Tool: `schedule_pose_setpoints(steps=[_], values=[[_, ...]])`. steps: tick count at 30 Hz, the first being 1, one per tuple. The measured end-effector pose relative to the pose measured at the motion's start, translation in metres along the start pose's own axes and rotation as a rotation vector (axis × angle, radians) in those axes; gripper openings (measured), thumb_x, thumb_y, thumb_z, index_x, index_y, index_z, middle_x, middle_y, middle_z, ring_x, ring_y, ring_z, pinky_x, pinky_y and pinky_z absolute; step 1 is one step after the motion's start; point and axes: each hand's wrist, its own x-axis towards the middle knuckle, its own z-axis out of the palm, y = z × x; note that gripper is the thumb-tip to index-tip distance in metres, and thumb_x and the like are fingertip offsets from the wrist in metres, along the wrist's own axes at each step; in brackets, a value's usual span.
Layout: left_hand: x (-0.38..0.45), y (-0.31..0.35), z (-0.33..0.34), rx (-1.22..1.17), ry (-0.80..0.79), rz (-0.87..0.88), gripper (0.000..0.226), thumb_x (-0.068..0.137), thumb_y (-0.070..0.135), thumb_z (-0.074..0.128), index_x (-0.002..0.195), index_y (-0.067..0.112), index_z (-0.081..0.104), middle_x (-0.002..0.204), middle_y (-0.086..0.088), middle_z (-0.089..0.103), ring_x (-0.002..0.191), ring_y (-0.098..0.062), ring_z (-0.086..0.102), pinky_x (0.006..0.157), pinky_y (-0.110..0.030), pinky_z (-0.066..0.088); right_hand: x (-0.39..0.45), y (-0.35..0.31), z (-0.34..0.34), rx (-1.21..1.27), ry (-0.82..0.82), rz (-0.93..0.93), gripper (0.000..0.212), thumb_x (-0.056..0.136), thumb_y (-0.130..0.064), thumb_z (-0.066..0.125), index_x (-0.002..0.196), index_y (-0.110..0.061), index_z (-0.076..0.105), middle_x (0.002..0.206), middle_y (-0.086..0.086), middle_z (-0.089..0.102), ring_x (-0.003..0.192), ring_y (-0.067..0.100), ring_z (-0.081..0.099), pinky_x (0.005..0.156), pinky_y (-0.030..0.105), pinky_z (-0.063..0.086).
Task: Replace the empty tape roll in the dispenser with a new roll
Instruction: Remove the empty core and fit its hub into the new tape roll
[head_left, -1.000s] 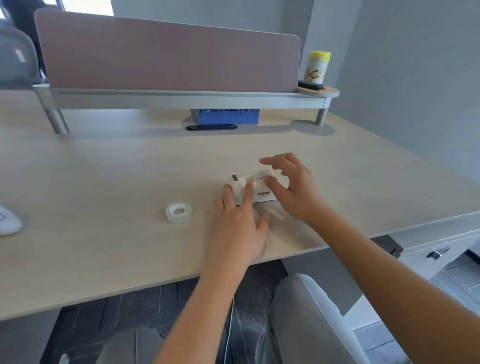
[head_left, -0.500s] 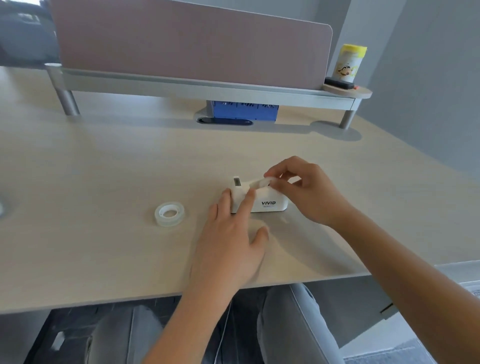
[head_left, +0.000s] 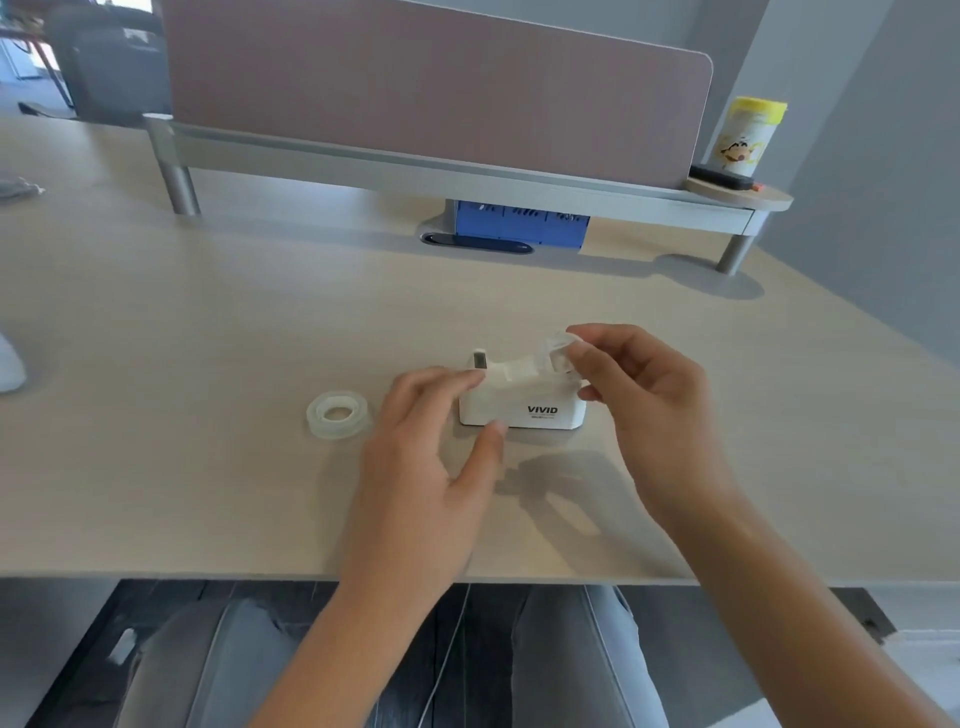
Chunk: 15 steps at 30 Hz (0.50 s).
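Note:
A white tape dispenser (head_left: 524, 402) marked VIVID stands on the pale wooden desk (head_left: 208, 322). My left hand (head_left: 431, 447) grips its left end, fingers on top by the cutter and thumb against the front. My right hand (head_left: 644, 400) pinches the empty translucent roll core (head_left: 556, 351), which sits raised just above the dispenser's right end. A new roll of clear tape (head_left: 338, 414) lies flat on the desk to the left of my left hand, untouched.
A pink divider panel on a grey raised shelf (head_left: 415, 171) runs along the back of the desk. A yellow-lidded canister (head_left: 750, 136) stands on the shelf's right end. A blue box (head_left: 519, 224) sits under the shelf. A white object (head_left: 8, 364) lies at the far left edge.
My right hand closed on the empty core and lifted it up out of the dispenser's right end. My left hand shifted its grip on the dispenser's left end. The camera tilted down slightly.

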Motion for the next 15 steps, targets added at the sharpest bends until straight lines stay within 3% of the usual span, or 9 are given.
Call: schedule_pose_setpoints(steps=[2, 5, 8, 11, 15], values=[[-0.003, 0.001, 0.001, -0.158, 0.057, -0.068, 0.029, 0.091, 0.019, 0.075, 0.120, 0.021, 0.074, 0.114, 0.007, 0.072, 0.101, -0.008, 0.071, 0.089, -0.018, 0.054, -0.014, -0.003, 0.004, 0.011, -0.039, 0.049, 0.010, 0.095, -0.020, 0.073, 0.099, -0.017, 0.082, 0.095, -0.005, 0.084, 0.084, 0.004, 0.074, 0.085, 0.028, 0.060], [-0.004, 0.008, 0.002, -0.411, -0.027, -0.300, 0.020, 0.091, 0.025, 0.077, 0.111, 0.025, 0.080, 0.097, 0.006, 0.082, 0.090, -0.008, 0.076, 0.081, -0.020, 0.057, -0.027, -0.003, 0.009, 0.080, -0.095, 0.113, 0.008, 0.093, -0.018, 0.075, 0.094, -0.017, 0.083, 0.090, -0.002, 0.083, 0.079, 0.007, 0.073, 0.082, 0.031, 0.058], [-0.002, 0.010, 0.002, -0.593, -0.039, -0.428, 0.012, 0.092, 0.018, 0.076, 0.099, 0.023, 0.084, 0.082, -0.003, 0.083, 0.078, -0.014, 0.079, 0.080, -0.029, 0.064, -0.033, -0.003, 0.014, 0.140, -0.143, 0.148, 0.007, 0.089, -0.017, 0.078, 0.086, -0.021, 0.084, 0.084, -0.003, 0.082, 0.076, 0.007, 0.071, 0.079, 0.030, 0.055], [-0.001, 0.006, 0.001, -0.702, -0.028, -0.499, 0.010, 0.090, 0.013, 0.077, 0.096, 0.015, 0.084, 0.081, -0.007, 0.083, 0.078, -0.019, 0.078, 0.088, -0.043, 0.065, -0.032, -0.002, 0.013, 0.214, -0.187, 0.186, 0.009, 0.079, -0.027, 0.083, 0.084, -0.020, 0.084, 0.085, 0.001, 0.082, 0.079, 0.011, 0.071, 0.083, 0.032, 0.055], [-0.001, 0.005, -0.001, -0.814, -0.057, -0.512, 0.013, 0.091, 0.008, 0.075, 0.099, 0.010, 0.084, 0.090, -0.012, 0.085, 0.083, -0.023, 0.077, 0.089, -0.041, 0.063, -0.030, 0.000, 0.013, 0.330, -0.234, 0.270, 0.027, 0.065, -0.033, 0.085, 0.085, -0.016, 0.085, 0.093, 0.009, 0.082, 0.091, 0.022, 0.070, 0.089, 0.035, 0.059]])
